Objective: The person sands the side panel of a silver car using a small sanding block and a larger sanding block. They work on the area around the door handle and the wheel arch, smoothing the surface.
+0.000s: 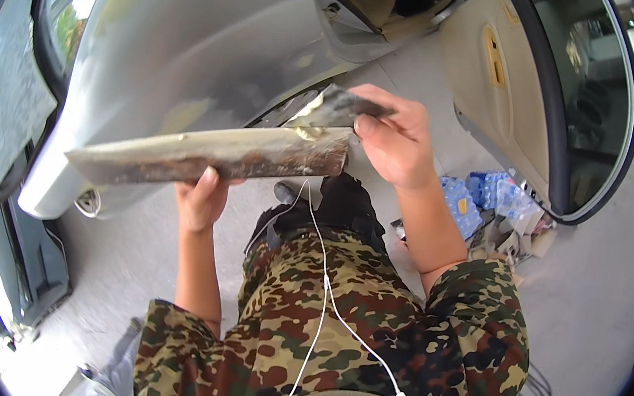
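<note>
My left hand [202, 201] grips a long, narrow board [219, 156] from below, thumb against its near side. Worn brown patches mark that side, and a pale coating covers its upper face. My right hand [401, 143] pinches a dark, flat putty spreader [344, 109] at the board's right end. Cream-coloured putty [309, 133] sits on the board there, and more clings to the spreader's left edge. Behind the board stands a silver-grey car body panel [218, 35] with yellowish filler patches.
An open car door [497, 85] with beige trim stands at the upper right. Blue-and-white plastic packaging [483, 202] and scraps lie on the floor below it. A coiled cable [536, 395] rests at lower right. White earphone wires [325, 282] hang over my camouflage shirt.
</note>
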The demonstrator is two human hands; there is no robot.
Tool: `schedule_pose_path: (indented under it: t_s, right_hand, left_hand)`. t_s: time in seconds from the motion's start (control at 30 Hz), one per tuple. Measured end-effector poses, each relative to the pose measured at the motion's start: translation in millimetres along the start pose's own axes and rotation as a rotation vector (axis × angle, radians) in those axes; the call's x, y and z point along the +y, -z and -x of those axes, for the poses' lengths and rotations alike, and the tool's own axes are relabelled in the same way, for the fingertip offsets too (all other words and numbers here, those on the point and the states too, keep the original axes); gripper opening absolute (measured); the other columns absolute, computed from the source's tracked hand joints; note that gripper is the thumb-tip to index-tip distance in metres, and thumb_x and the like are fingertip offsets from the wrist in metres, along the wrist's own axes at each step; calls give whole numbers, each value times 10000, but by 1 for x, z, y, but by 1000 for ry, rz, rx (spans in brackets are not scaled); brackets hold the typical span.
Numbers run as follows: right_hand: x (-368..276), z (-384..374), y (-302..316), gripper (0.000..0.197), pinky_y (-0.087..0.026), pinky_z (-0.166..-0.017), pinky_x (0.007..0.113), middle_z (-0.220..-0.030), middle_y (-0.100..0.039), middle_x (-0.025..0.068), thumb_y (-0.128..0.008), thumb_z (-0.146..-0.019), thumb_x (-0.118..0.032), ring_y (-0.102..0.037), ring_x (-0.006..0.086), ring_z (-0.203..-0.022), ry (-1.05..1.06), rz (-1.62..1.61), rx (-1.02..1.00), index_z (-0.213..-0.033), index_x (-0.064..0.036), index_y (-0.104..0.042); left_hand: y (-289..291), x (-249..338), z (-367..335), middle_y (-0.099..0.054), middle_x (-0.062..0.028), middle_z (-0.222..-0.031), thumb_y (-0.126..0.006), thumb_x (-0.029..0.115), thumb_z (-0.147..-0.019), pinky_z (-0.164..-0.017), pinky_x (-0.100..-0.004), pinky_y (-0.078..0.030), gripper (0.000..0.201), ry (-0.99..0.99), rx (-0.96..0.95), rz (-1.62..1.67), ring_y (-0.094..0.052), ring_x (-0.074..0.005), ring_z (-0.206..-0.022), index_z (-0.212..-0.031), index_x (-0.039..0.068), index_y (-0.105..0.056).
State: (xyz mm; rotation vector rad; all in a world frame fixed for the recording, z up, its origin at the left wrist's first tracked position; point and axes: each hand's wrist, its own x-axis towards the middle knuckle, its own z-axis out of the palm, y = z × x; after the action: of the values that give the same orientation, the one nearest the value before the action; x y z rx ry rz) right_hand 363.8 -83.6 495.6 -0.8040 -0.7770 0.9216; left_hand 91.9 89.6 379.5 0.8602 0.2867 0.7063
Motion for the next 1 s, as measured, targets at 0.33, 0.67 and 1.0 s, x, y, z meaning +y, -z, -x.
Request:
schedule_pose_path:
  t_s: [0.33,0.67,1.0]
  right_hand:
    - [-50,5,0,316,-593,-925,370,-1131,-782,178,-648,-914,111,-764,326,-1050,55,982,-365,-1180,16,-788]
    - [85,7,117,399,-575,-925,414,-1209,-755,124,-645,-926,58,-716,345,-1068,132,1391,362,-1281,-82,-765]
    - [196,-95,143,459,-569,-991,416,-1253,-754,83,-661,-870,124,-707,305,-1150,601,1582,732,-1277,-59,-769]
  left_hand:
    - [-1,14,0,-717,-198,-1306,-679,118,-1048,-914,-470,-701,350,-81,-129,31,-750,-350,-1147,-1356,-41,-638]
    - [6,30,16,-690,-91,-1345,-773,182,-1001,-890,-437,-614,483,-63,87,-92,-697,-287,-1197,-1440,103,-589]
    - [25,25,44,-680,-93,-1386,-689,150,-1053,-906,-455,-633,453,-17,140,-198,-698,-294,-1213,-1487,114,-569]
